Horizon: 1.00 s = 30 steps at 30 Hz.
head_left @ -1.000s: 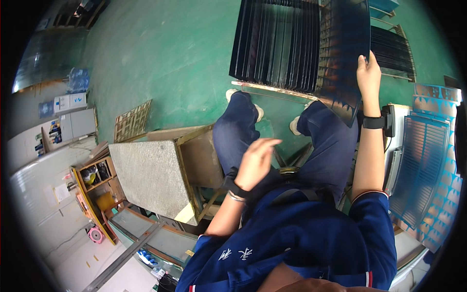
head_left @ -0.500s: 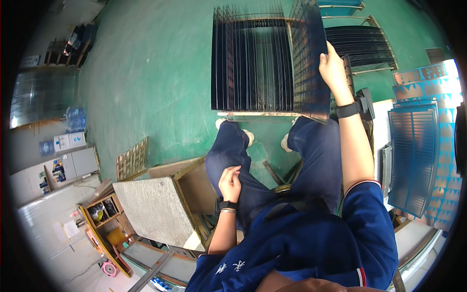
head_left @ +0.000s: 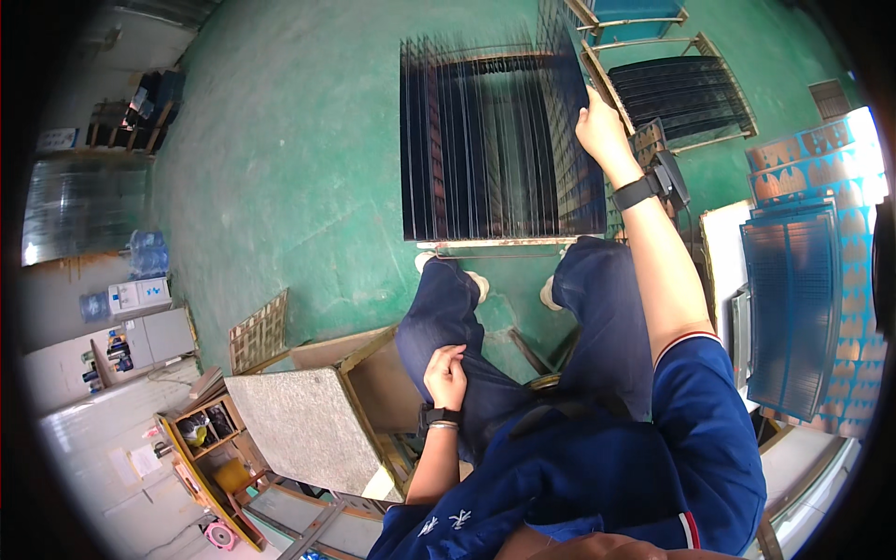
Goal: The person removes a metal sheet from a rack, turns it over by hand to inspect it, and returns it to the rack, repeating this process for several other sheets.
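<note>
On the floor in front of my feet stands a rack [head_left: 495, 244] packed with several thin dark panels [head_left: 425, 149] set on edge. My right hand [head_left: 602, 131] is closed on the right edge of a dark glossy panel [head_left: 565, 103] at the rack's right end. That panel stands nearly upright beside the others, and my fingertips are partly hidden by it. My left hand [head_left: 446, 376] lies on my left thigh, its fingers loosely curled in, and nothing shows in it.
Behind and right of the rack is a second rack of dark panels [head_left: 667, 93], with a blue-topped rack [head_left: 635, 21] beyond. A stack of blue sheets [head_left: 793, 308] stands at right. To my left are a grey rough-topped board [head_left: 303, 429] and a wooden shelf [head_left: 210, 448].
My right hand and the panel in it have moved left, in against the rack's right end. The panel now stands straighter. My left hand stays on my thigh.
</note>
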Each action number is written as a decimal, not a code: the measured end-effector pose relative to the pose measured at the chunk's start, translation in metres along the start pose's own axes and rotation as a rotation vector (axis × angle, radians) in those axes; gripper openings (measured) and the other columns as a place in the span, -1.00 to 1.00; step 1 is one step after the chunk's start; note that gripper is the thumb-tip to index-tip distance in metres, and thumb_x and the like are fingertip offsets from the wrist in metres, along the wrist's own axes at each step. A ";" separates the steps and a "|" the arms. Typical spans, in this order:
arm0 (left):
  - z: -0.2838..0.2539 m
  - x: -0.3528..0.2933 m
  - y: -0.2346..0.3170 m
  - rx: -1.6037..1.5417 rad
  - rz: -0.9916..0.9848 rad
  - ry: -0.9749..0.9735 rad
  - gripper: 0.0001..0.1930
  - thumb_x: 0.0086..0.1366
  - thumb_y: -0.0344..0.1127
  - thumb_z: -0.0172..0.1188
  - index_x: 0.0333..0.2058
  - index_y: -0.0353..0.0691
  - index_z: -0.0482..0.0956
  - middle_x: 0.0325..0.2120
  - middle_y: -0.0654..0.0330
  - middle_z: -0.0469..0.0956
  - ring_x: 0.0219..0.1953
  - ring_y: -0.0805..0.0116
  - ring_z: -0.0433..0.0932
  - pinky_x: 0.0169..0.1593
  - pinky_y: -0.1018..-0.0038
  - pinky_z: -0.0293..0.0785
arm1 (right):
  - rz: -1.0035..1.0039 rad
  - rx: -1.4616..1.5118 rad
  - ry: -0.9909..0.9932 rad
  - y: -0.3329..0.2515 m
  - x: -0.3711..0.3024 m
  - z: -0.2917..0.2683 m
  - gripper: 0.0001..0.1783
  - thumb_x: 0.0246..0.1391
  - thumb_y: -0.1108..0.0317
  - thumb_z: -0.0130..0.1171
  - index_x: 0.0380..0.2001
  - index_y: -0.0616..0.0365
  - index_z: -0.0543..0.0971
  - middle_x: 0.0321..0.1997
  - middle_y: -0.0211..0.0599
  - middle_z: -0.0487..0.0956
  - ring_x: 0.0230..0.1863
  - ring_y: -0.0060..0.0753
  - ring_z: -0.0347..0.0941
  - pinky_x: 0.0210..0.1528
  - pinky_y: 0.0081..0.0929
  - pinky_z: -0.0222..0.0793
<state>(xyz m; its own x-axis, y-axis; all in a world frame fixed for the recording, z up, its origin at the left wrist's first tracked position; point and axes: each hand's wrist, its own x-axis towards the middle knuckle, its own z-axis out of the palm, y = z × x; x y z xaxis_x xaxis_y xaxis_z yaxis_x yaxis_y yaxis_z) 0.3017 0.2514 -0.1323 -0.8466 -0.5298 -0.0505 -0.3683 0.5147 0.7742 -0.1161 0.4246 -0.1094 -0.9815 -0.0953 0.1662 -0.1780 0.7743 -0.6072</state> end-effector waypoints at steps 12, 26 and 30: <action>0.000 0.002 -0.003 0.047 0.016 0.034 -0.71 -0.06 -0.67 -0.04 -0.42 -0.22 0.59 -0.46 0.15 0.56 -0.49 0.33 0.54 -0.35 0.51 0.47 | 0.200 0.026 -0.161 0.070 -0.039 0.098 -0.52 0.11 0.41 -0.11 0.13 0.11 0.19 -0.36 0.23 0.51 -0.23 0.26 0.42 -0.20 -0.01 0.32; -0.008 0.016 0.005 0.108 0.031 0.020 -0.74 -0.07 -0.63 -0.02 -0.44 -0.18 0.58 -0.47 0.19 0.56 -0.47 0.31 0.55 -0.36 0.49 0.48 | -0.034 -0.354 -0.025 0.046 -0.075 0.110 -0.53 0.18 0.19 -0.13 0.18 -0.14 0.24 0.36 -0.33 0.02 0.32 -0.24 0.01 0.21 0.04 0.02; -0.013 0.010 -0.001 0.116 0.034 0.046 -0.77 -0.03 -0.57 0.00 -0.43 -0.16 0.58 -0.44 0.21 0.56 -0.45 0.28 0.55 -0.35 0.45 0.48 | -0.042 -0.689 -0.112 0.030 -0.078 0.116 -0.56 0.01 0.05 0.06 -0.01 -0.13 0.46 0.36 -0.39 0.05 0.33 -0.35 0.00 0.12 0.04 0.06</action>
<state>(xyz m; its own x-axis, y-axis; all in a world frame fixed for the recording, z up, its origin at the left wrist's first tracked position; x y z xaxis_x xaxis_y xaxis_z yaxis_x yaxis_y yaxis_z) 0.2982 0.2368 -0.1258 -0.8419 -0.5395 0.0055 -0.3838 0.6060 0.6968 -0.0532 0.3824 -0.2305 -0.9826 -0.1695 0.0753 -0.1673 0.9853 0.0350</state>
